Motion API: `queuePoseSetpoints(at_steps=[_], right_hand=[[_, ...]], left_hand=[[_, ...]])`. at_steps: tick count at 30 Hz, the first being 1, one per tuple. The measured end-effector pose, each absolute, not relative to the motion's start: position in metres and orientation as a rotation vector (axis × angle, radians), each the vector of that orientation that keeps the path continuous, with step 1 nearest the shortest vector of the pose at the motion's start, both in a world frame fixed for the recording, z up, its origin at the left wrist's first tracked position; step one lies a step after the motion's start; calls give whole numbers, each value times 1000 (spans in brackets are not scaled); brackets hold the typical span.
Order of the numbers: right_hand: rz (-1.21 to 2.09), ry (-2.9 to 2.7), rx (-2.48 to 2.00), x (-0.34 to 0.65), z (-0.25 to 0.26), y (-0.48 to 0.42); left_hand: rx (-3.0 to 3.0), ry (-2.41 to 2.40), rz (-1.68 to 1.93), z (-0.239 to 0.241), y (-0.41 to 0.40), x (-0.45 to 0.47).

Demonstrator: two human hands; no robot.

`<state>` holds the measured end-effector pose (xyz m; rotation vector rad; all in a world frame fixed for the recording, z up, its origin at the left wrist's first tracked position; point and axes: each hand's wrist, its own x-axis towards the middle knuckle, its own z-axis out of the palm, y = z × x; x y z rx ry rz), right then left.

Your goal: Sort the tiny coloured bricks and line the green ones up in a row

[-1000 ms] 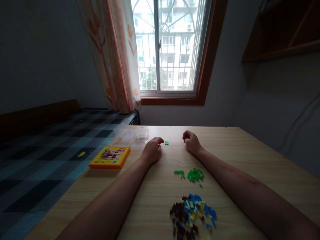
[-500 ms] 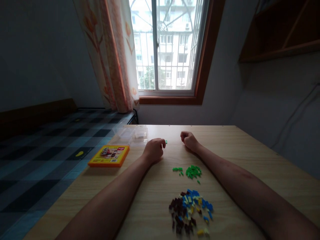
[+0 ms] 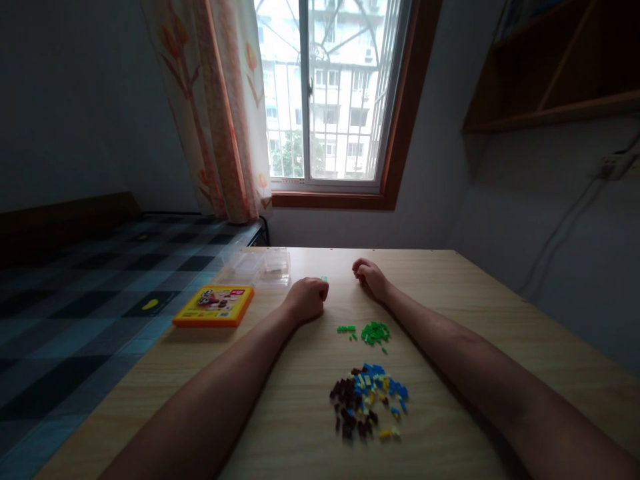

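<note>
Both my forearms lie on a wooden table [image 3: 475, 320]. My left hand [image 3: 306, 298] rests curled into a loose fist, and a tiny green brick [image 3: 324, 279] lies just beyond its knuckles. My right hand [image 3: 368, 276] is curled too, fingers tucked under, a short way right of that brick. Whether either fist holds anything is hidden. Between my arms lie a small heap of green bricks [image 3: 375, 332] with a few loose ones [image 3: 346, 329] beside it. Nearer me is a mixed pile of brown, blue and yellow bricks [image 3: 366, 401].
An orange-yellow box [image 3: 214, 306] lies at the table's left edge, with a clear plastic tray [image 3: 259, 265] behind it. A bed with a checked cover [image 3: 100, 287] stands left of the table. A window and curtain are ahead, and a wooden shelf [image 3: 555, 73] hangs upper right.
My left fingers have curled in from near the tiny green brick into a fist. The view has tilted up slightly, so everything sits a bit lower and left. The right hand stays curled.
</note>
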<state>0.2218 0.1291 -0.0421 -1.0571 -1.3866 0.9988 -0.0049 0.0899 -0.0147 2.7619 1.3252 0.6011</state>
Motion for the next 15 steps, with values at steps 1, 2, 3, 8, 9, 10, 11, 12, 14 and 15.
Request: queuePoseSetpoints(at_steps=[1,2,3,8,9,10,11,12,14,15], right_hand=[[1005,-1413,-1053,222,-41,125],[1008,-1458,-1044,222,-41,121],[1008,-1524,-1033,223,-41,115],[1000,-1797,-954,229,-46,82],[1009,-1809,-939,230,-47,76],[1018,-1821,-924,231,-47,71],[1028,-1840,-912,233,-46,67],[1030,-1868,-903,234,-45,64],[989,-1965,-896,236,-40,59],[951,-2027,-894,237,-38,58]], left_hand=[[2770,1315,593,-15,89,-5],[2779,1304,583,-15,89,-6],[2789,1292,571,-15,88,-6],[2824,1251,525,-14,86,-5],[2827,1249,519,-13,85,-5],[2830,1249,513,-13,84,-5],[2832,1250,507,-12,83,-5],[2834,1253,499,-11,82,-5],[2836,1255,489,-9,79,-5],[2839,1251,487,-7,77,-4]])
